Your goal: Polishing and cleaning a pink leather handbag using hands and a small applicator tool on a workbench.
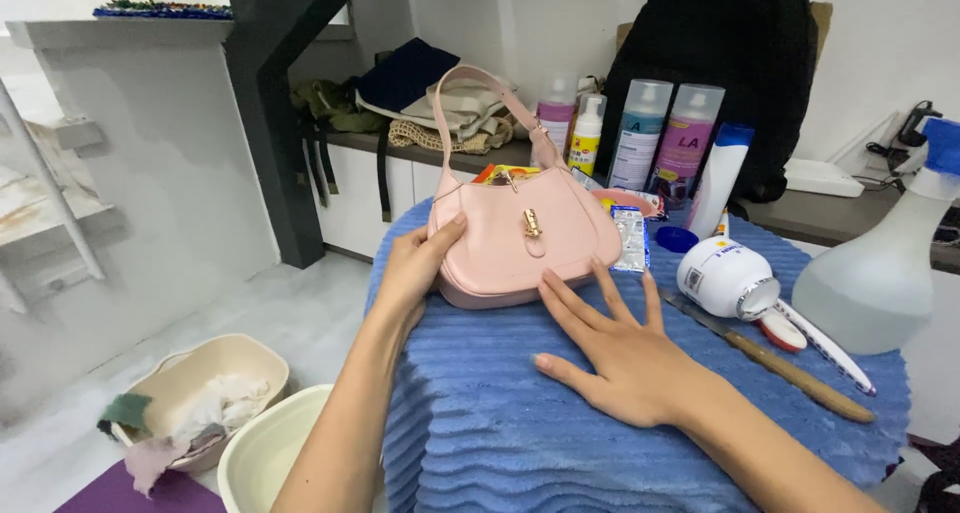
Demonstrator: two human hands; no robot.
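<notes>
On the floor at far left sits a beige basin holding crumpled rags, a paler bowl just beside it. The left hand grasps the left end of a pink handbag, thumb on its front; the bag stands upright on a blue ribbed towel, strap arched above. The right hand lies flat and released on the towel, fingertips just beside the bag's base. Further right lie a white jar, a wooden-handled knife and a spray bottle
</notes>
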